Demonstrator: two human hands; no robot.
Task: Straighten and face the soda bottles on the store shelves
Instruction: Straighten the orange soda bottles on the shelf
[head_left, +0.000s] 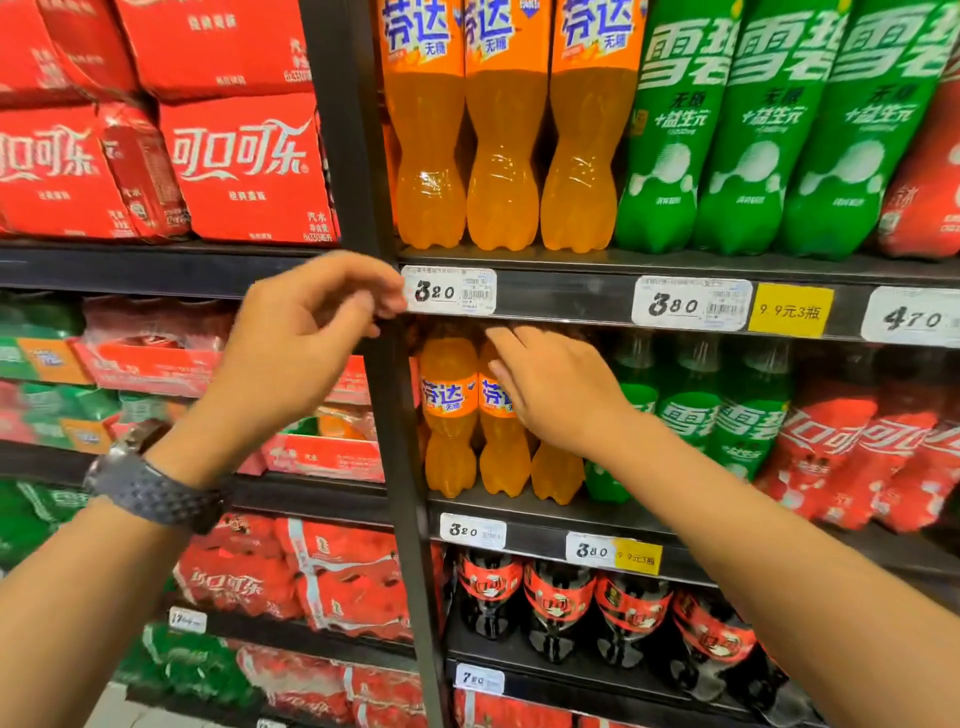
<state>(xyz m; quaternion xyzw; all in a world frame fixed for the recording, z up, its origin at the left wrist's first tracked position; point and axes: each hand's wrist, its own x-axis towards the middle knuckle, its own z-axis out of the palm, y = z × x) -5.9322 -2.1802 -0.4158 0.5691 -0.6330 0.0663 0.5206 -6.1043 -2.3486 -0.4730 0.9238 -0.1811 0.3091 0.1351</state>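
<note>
Three orange soda bottles stand on the middle shelf. The left one and the second one show their labels to the front. My right hand lies flat against the second and third orange bottles, fingers stretched to the left, and hides the third bottle's label. My left hand is raised in front of the black upright post, thumb and fingertips pinched at the left edge of the white 3.20 price tag. Larger orange bottles stand on the shelf above.
Green soda bottles and red cola bottles stand right of the orange ones. Dark cola bottles fill the shelf below. Red shrink-wrapped can packs fill the left bay. A dark watch is on my left wrist.
</note>
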